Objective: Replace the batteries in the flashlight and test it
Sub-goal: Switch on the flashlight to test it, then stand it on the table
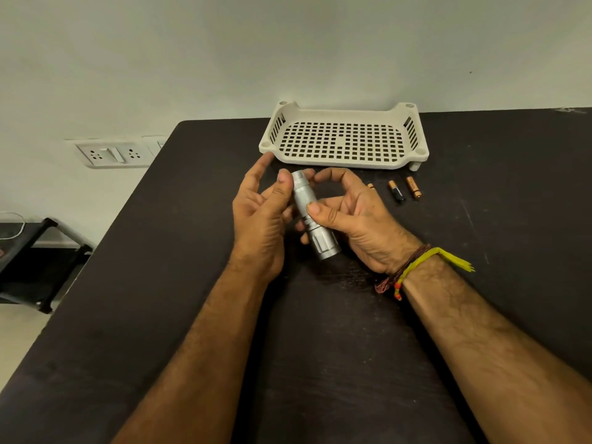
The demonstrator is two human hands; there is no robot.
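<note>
Right hand [349, 216] grips the flashlight [312, 219] body steady while left hand [259, 213] pinches the tail cap [299, 178], probably to twist it, batteries [397, 191] waiting nearby.

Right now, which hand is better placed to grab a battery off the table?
Right. The right hand is beside the three batteries on the table; the left hand sits across the flashlight, farther away. Both hold the flashlight, so the left must keep it.
</note>
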